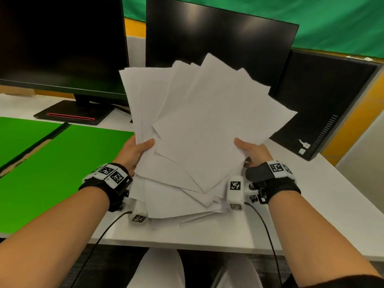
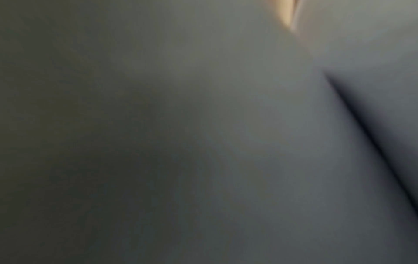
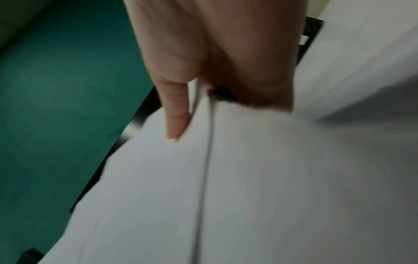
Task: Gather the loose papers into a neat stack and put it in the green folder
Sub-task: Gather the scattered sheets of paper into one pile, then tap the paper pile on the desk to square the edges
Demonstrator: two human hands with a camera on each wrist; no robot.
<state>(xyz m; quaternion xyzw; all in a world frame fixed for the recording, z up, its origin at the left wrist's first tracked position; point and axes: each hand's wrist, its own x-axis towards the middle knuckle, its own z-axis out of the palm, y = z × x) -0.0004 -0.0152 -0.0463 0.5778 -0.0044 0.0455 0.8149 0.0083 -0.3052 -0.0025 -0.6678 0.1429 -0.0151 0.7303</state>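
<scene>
A fanned, uneven bundle of white papers (image 1: 199,125) is raised above the white desk, its corners sticking out at different angles. My left hand (image 1: 137,151) grips its left edge, thumb on top. My right hand (image 1: 250,149) grips the right edge, thumb over the top sheet (image 3: 248,178) and fingers underneath. The green folder (image 1: 62,167) lies open and flat on the desk to the left of the papers. In the left wrist view grey blurred paper (image 2: 226,125) fills nearly the whole frame.
Two dark monitors (image 1: 62,44) (image 1: 220,46) stand behind the papers, one on a black stand with a red stripe (image 1: 70,116). A black computer case (image 1: 324,104) stands at the right. The white desk (image 1: 311,204) ends near my body.
</scene>
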